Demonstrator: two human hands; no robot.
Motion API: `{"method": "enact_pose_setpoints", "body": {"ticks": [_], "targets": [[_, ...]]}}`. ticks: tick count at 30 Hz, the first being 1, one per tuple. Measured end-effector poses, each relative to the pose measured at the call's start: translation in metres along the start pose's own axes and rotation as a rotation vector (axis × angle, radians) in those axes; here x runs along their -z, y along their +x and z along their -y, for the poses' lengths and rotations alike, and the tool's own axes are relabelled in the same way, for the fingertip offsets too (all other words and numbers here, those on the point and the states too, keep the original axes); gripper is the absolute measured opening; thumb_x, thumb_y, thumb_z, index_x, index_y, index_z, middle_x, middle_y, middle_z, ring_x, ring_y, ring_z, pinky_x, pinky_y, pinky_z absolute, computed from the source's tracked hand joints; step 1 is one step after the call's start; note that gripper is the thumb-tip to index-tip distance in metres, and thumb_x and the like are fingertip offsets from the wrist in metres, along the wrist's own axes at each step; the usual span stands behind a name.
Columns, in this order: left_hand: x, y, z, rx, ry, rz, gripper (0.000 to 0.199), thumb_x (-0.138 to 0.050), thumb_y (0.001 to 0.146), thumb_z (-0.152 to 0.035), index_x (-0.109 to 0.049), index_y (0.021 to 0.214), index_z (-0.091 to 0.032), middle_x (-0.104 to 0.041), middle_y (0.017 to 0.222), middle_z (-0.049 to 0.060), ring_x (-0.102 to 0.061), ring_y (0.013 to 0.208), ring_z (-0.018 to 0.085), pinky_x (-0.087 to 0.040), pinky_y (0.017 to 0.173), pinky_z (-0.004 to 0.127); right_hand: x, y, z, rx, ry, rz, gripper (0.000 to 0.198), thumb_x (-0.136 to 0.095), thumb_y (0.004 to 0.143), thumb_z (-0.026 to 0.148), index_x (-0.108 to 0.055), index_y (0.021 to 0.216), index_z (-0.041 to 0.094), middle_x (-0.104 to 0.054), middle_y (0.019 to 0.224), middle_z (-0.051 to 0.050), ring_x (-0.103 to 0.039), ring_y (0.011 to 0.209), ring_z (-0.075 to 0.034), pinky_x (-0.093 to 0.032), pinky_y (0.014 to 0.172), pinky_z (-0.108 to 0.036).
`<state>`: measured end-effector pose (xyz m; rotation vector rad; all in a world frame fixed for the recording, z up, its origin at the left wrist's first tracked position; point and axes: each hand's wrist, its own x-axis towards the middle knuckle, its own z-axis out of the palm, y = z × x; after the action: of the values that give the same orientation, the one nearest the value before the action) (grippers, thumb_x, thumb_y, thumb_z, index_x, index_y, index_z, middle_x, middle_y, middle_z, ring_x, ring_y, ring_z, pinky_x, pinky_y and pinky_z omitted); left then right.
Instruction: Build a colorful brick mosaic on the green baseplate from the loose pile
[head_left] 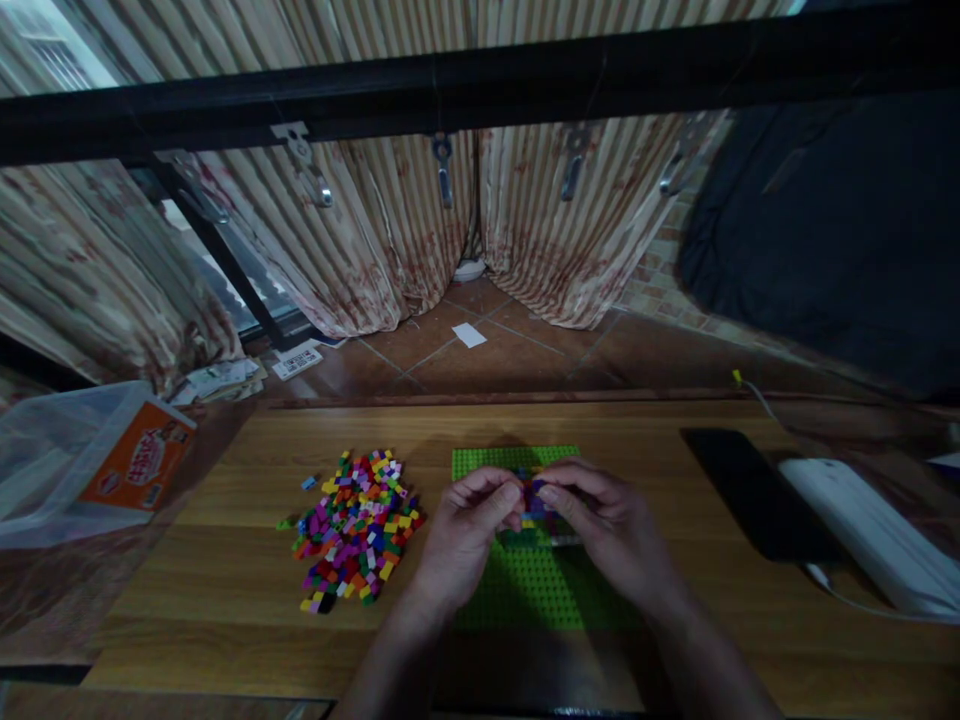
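A green studded baseplate (525, 590) lies on the wooden table below both hands. Over its upper part, my left hand (472, 525) is closed in a pinch, thumb against fingers; what it holds is hidden. Close beside it, my right hand (607, 515) pinches a small blue-purple toy brick (538, 488) between thumb and fingers. Beneath the fingertips, blue, yellow and other bricks sit on the plate, partly covered by the hands. To the left lies a loose heap of small multicoloured toy bricks (360, 530).
On the right of the wooden table (247, 610) lie a black phone (757, 495) and a white power bank-like block (874, 535) with a cable. A clear plastic box (67, 450) with an orange label stands at the left. A dark rail (480, 75) crosses in front of striped curtains.
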<state>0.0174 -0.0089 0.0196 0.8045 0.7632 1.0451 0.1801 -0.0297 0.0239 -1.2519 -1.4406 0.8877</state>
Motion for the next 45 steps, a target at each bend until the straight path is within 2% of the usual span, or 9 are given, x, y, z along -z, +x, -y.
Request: {"method": "enact_pose_setpoints", "body": {"ticks": [5, 8, 12, 17, 26, 35, 45], "targets": [[0.008, 0.003, 0.001, 0.01, 0.067, -0.115, 0.021, -0.079, 0.069, -0.033, -0.071, 0.077, -0.015, -0.061, 0.066, -0.001, -0.051, 0.059, 0.009, -0.041, 0.059, 0.022, 0.033, 0.001, -0.018, -0.066, -0.216, -0.131, 0.026, -0.057, 0.089, 0.042, -0.074, 0.091, 0.021, -0.072, 0.09, -0.005, -0.067, 0.084, -0.02, -0.053, 0.075, -0.032], [0.012, 0.005, 0.001, -0.008, 0.157, -0.21, 0.02, -0.078, 0.069, -0.032, -0.071, 0.076, -0.014, -0.061, 0.065, -0.001, -0.051, 0.059, 0.009, -0.04, 0.06, 0.022, 0.046, -0.001, -0.027, -0.078, -0.367, -0.088, 0.025, -0.055, 0.09, 0.039, -0.073, 0.09, 0.021, -0.073, 0.09, -0.005, -0.067, 0.084, -0.021, -0.051, 0.075, -0.032], [0.012, 0.007, 0.0, -0.021, 0.229, -0.281, 0.019, -0.076, 0.07, -0.03, -0.071, 0.077, -0.014, -0.064, 0.067, -0.001, -0.052, 0.06, 0.009, -0.041, 0.06, 0.022, 0.045, -0.003, -0.031, -0.075, -0.42, 0.012, 0.023, -0.055, 0.09, 0.037, -0.072, 0.088, 0.022, -0.072, 0.087, -0.004, -0.067, 0.08, -0.02, -0.049, 0.072, -0.031], [0.01, 0.006, 0.002, -0.003, 0.244, -0.283, 0.019, -0.076, 0.069, -0.03, -0.072, 0.077, -0.014, -0.065, 0.068, 0.0, -0.052, 0.06, 0.009, -0.041, 0.06, 0.021, 0.037, -0.001, -0.029, -0.076, -0.429, 0.081, 0.024, -0.054, 0.091, 0.038, -0.071, 0.086, 0.022, -0.072, 0.083, -0.003, -0.066, 0.078, -0.019, -0.048, 0.071, -0.031], [0.01, 0.008, 0.004, -0.012, 0.285, -0.249, 0.02, -0.077, 0.068, -0.032, -0.073, 0.076, -0.014, -0.064, 0.066, 0.0, -0.051, 0.058, 0.009, -0.04, 0.057, 0.021, 0.029, -0.001, -0.035, -0.158, -0.292, -0.004, 0.017, -0.062, 0.084, 0.036, -0.07, 0.083, 0.022, -0.072, 0.08, -0.001, -0.067, 0.076, -0.019, -0.05, 0.07, -0.029], [0.014, 0.01, 0.008, -0.021, 0.298, -0.228, 0.018, -0.076, 0.07, -0.031, -0.072, 0.077, -0.015, -0.064, 0.065, -0.001, -0.051, 0.058, 0.009, -0.041, 0.057, 0.021, 0.028, -0.001, -0.039, -0.189, -0.207, -0.05, 0.018, -0.065, 0.08, 0.036, -0.072, 0.084, 0.02, -0.073, 0.083, -0.003, -0.067, 0.077, -0.019, -0.053, 0.072, -0.032], [0.016, 0.009, 0.006, -0.04, 0.315, -0.219, 0.014, -0.073, 0.07, -0.028, -0.073, 0.076, -0.015, -0.066, 0.067, 0.0, -0.052, 0.059, 0.01, -0.042, 0.059, 0.022, 0.032, 0.003, -0.041, -0.251, -0.216, -0.101, 0.033, -0.06, 0.083, 0.05, -0.07, 0.087, 0.019, -0.072, 0.079, -0.003, -0.067, 0.072, -0.019, -0.052, 0.066, -0.031]]}}
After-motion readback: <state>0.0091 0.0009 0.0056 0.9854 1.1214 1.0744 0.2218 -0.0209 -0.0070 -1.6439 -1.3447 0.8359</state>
